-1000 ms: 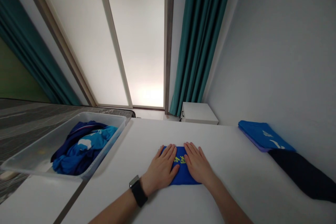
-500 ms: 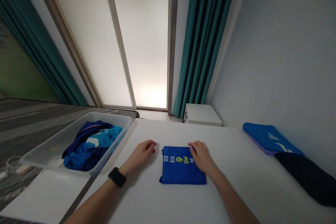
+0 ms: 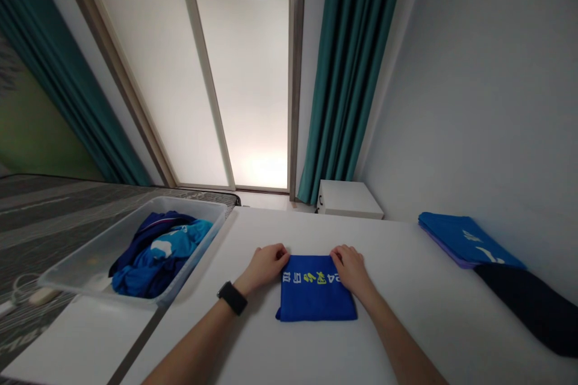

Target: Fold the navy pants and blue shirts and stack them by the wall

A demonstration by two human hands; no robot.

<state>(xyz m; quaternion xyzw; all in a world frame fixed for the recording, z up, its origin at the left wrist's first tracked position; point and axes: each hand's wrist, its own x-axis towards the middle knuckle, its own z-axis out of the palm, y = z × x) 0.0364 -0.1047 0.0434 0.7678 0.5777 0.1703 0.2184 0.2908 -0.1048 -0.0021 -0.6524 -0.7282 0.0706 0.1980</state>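
Note:
A blue shirt point(image 3: 318, 301), folded into a flat rectangle with white and yellow lettering, lies on the white table point(image 3: 253, 349) in front of me. My left hand point(image 3: 270, 263), with a black watch on its wrist, pinches the shirt's far left corner. At the far right corner, my right hand point(image 3: 350, 267) has its thumb and fingers closed on the cloth. Both hands rest low at the tabletop, and the shirt stays flat between them.
To the left stands a clear plastic bin point(image 3: 90, 252) with crumpled blue clothes point(image 3: 167, 252). A folded blue garment point(image 3: 469, 237) lies on others at the right, beside a dark garment point(image 3: 528, 307). Beyond the table are a white cabinet point(image 3: 347, 195) and a teal curtain point(image 3: 352, 72).
My left hand has moved right from beside the shirt and taken hold of its far left corner. My right hand has drawn its fingers together on the far right corner.

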